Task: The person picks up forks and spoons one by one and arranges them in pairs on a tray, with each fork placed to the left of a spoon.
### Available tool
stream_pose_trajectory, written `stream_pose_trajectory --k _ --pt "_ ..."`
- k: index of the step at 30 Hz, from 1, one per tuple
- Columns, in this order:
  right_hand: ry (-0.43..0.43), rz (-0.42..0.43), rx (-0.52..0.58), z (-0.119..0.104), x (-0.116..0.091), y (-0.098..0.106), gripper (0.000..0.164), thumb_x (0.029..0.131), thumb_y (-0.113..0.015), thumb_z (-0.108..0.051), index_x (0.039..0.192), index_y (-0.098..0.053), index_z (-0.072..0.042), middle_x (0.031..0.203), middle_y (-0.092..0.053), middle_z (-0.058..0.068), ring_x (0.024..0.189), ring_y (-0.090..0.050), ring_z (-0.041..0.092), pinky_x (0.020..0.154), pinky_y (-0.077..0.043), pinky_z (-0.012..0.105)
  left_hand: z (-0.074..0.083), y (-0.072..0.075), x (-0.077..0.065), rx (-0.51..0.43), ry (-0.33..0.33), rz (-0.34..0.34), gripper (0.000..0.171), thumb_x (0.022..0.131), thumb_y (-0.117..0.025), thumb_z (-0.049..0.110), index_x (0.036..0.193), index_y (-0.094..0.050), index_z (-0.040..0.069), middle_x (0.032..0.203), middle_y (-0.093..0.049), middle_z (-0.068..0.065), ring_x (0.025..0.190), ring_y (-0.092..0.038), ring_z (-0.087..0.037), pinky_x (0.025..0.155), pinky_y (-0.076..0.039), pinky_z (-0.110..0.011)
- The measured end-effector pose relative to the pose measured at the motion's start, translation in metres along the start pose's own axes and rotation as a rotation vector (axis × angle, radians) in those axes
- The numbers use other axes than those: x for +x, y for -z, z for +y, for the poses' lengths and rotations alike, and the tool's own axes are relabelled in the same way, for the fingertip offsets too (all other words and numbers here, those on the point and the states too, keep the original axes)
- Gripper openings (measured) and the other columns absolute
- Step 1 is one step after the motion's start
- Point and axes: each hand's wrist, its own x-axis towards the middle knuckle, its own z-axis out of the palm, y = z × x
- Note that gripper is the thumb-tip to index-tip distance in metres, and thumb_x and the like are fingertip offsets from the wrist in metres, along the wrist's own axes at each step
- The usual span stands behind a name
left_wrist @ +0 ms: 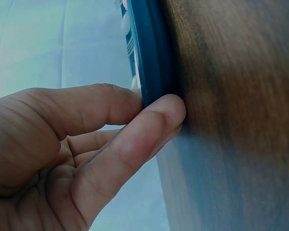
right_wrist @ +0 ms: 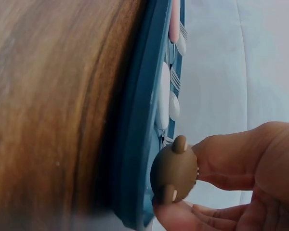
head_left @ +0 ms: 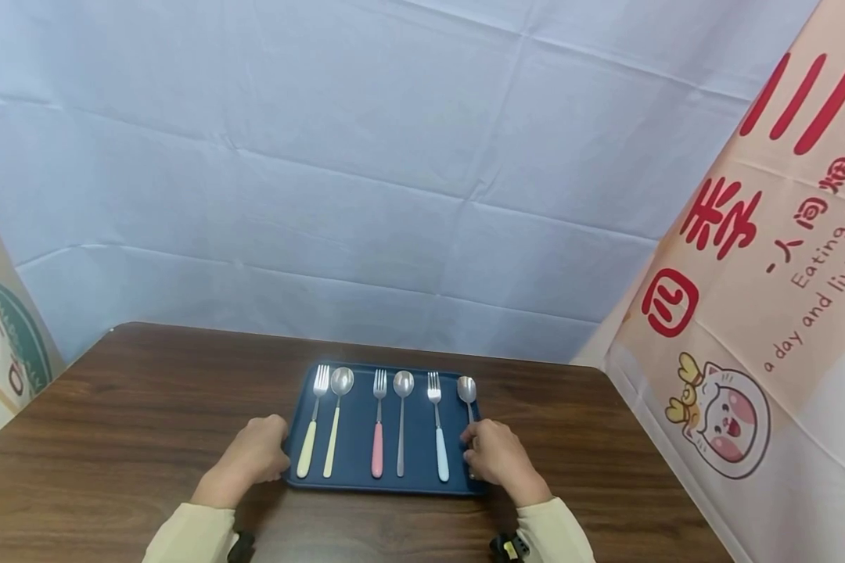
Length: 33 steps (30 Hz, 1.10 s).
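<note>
A dark blue tray [head_left: 355,438] lies on the wooden table with a row of forks and spoons on it. My left hand [head_left: 257,450] pinches the tray's left rim, its thumb above and fingers underneath in the left wrist view. At the right side, my right hand [head_left: 498,453] pinches the handle of the rightmost spoon [head_left: 467,389]. A brown, bear-head-shaped handle end [right_wrist: 176,168] shows between thumb and finger in the right wrist view; the rest of that handle is hidden. Next to this hand lies a fork with a pale blue handle [head_left: 442,453].
From the left lie a yellow-handled fork [head_left: 307,450], a yellow-handled spoon [head_left: 332,442], a pink-handled fork [head_left: 377,450] and a steel spoon [head_left: 400,430]. A pale cloth [head_left: 366,195] hangs behind the table [head_left: 148,407]; a printed cloth [head_left: 746,313] hangs at the right.
</note>
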Motion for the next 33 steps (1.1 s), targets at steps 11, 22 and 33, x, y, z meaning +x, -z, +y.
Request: stream_pose_trajectory --k 11,22,33 --pt "-0.001 -0.003 -0.002 -0.001 0.002 -0.005 0.015 0.078 -0.070 -0.003 0.093 -0.069 -0.005 0.074 -0.058 0.002 0.067 -0.051 0.016 0.062 -0.046 0.036 0.000 0.001 -0.001 0.013 -0.010 0.004 0.013 0.071 -0.061 -0.008 0.068 -0.051 0.000 0.057 -0.050 -0.006 0.047 -0.050 -0.015 0.045 -0.041 -0.028" --pt "0.050 0.017 0.005 0.002 0.002 -0.010 0.015 0.077 -0.070 -0.002 0.092 -0.069 -0.003 0.080 -0.061 0.006 0.068 -0.051 0.017 0.063 -0.046 0.037 0.001 0.000 -0.001 0.014 -0.036 0.010 0.016 0.069 -0.058 -0.010 0.065 -0.049 0.002 0.056 -0.050 -0.006 0.045 -0.050 -0.015 0.045 -0.040 -0.028" --pt "0.070 0.025 -0.036 0.000 0.007 -0.015 0.015 0.078 -0.070 -0.004 0.092 -0.071 -0.006 0.098 -0.065 0.010 0.084 -0.055 0.021 0.074 -0.048 0.043 0.000 0.001 -0.001 0.025 -0.014 0.001 0.014 0.071 -0.060 -0.008 0.067 -0.050 0.000 0.057 -0.050 -0.006 0.047 -0.051 -0.015 0.045 -0.041 -0.028"
